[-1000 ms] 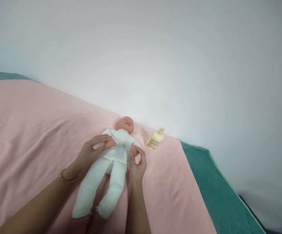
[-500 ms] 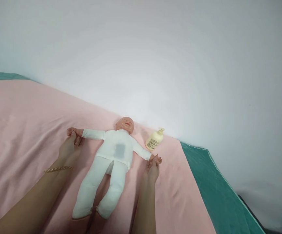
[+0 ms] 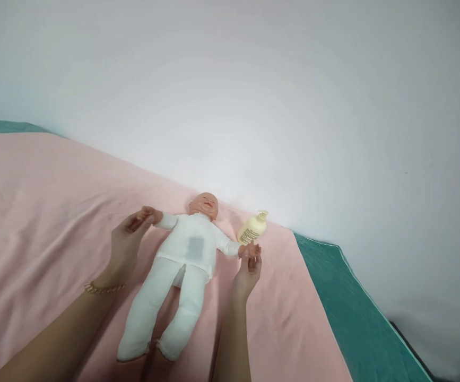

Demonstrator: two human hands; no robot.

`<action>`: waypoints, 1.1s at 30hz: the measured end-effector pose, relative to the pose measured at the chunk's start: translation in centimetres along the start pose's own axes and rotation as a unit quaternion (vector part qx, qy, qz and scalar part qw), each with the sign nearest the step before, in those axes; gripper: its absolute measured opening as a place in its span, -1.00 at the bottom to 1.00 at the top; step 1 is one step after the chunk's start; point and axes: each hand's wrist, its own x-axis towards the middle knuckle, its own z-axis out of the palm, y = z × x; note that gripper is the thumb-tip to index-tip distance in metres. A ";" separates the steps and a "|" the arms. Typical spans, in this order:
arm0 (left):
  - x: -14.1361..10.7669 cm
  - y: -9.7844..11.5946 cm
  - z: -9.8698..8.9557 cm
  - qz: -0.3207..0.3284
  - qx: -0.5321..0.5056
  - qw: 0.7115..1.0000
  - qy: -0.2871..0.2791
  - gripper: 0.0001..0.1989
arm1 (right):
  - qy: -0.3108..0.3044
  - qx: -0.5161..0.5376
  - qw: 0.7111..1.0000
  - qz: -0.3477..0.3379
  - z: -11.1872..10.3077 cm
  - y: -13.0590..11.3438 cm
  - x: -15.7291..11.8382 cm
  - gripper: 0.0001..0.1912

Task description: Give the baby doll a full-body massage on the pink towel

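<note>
**Matt Cloth, Smooth Plastic**

The doll point(image 3: 185, 236) had a head point(image 3: 205, 206) of smooth, faintly shiny plastic; its shirt point(image 3: 170, 245) and trousers point(image 3: 146, 307) looked like matt cloth. The bottle point(image 3: 252, 227) appeared to be smooth plastic. The pink sheet point(image 3: 293, 302) was matt, creased cloth, and the green cover point(image 3: 353, 297) looked flatter. The wall point(image 3: 253, 95) was smooth and matt. The bracelet point(image 3: 104, 288) looked bumpy, its material unclear.

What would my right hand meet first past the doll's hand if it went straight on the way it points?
Probably the pale yellow pump bottle, just beyond the doll's hand, though depth is unclear from this view.
</note>
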 end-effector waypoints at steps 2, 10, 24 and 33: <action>-1.0 0.5 0.9 0.021 0.060 0.996 -0.058 -0.64 | -0.050 -0.012 0.998 -0.039 1.0 -0.7 -1.3 -0.46; -1.3 -2.2 1.7 0.322 0.249 0.867 -0.287 -0.77 | -0.281 -0.139 0.924 -0.220 2.1 1.0 -4.3 -0.68; -2.2 -1.2 1.5 0.309 0.275 0.872 -0.261 -0.77 | -0.313 -0.192 0.884 -0.289 2.0 0.6 -4.4 -0.65; -0.3 1.6 -0.3 0.038 0.069 0.991 0.110 -0.58 | 0.011 -0.076 0.996 -0.054 0.8 -1.7 -1.6 -0.41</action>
